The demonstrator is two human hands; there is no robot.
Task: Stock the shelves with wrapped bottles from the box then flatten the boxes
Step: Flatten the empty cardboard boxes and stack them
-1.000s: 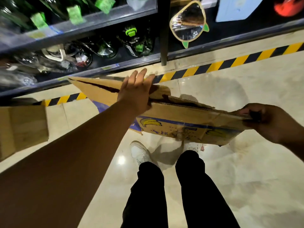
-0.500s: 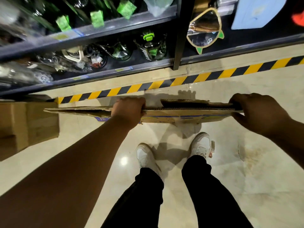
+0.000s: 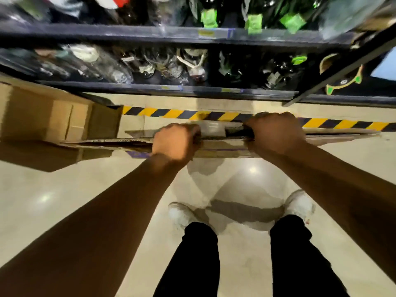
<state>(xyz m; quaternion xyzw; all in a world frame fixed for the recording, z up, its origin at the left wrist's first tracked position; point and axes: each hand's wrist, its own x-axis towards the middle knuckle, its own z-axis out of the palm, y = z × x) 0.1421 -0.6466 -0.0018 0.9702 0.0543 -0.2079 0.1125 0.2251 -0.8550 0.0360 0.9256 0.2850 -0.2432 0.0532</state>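
Looking down from head height, a dark metal shelving unit [image 3: 150, 89] spans the top of the view, packed with glass bottles in clear crinkled wrap [image 3: 192, 65]; motion blur hides their details. Below it lies a glossy cream stone floor [image 3: 246, 183] that mirrors the ceiling lights. At the left stands an upright brown cardboard carton [image 3: 42, 118], matt and square-edged.

Held in the air between shelf and body, just above the floor, is the flattened brown cardboard box with blue print [image 3: 111, 143], seen edge-on as a long, thin slab. It looks light and fairly stiff along its length, though the layers gape slightly and would likely bow or spring open if loosely held. The doubled top edge near the middle seems the surest hold.

The left hand [image 3: 174, 144] and right hand [image 3: 275, 133] grip that edge close together, fingers curled over it and packed side by side; their tips are hidden behind the card.

A strip of yellow-and-black hazard tape [image 3: 171, 113] runs along the shelf foot, and small bright green paper tags [image 3: 209, 18] hang from the upper bottles.
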